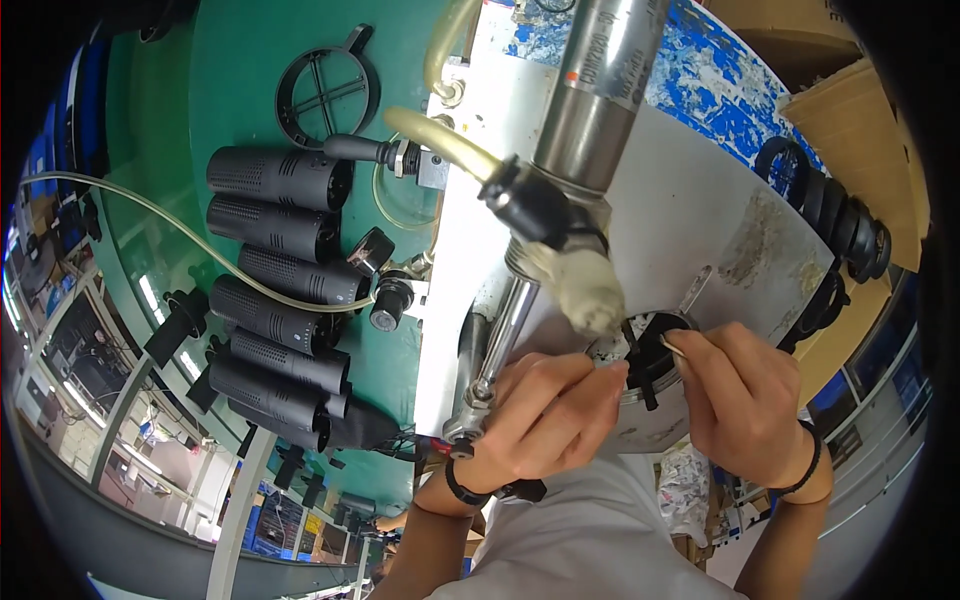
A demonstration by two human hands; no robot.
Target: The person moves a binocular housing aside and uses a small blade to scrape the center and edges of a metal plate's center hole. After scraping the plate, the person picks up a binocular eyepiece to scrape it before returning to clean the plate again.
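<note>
A black ring-shaped plastic part with a crossbar sits in a round metal holder between my hands. My left hand is closed at its left side, fingertips beside the bar's near end; whatever they grip is hidden. On the right, thumb and fingers of my right hand are pinched together at the ring's rim, and what lies between them is too small to tell. Above the holder hangs a metal air cylinder, with a pale wrapped lump at its lower end close to my left fingers.
Several black perforated cylindrical housings lie in a row on the green table. A black ring with crossed bars lies behind them. Hoses, a lever valve and a regulator edge the white plate. Stacked black rings stand right, by cardboard.
</note>
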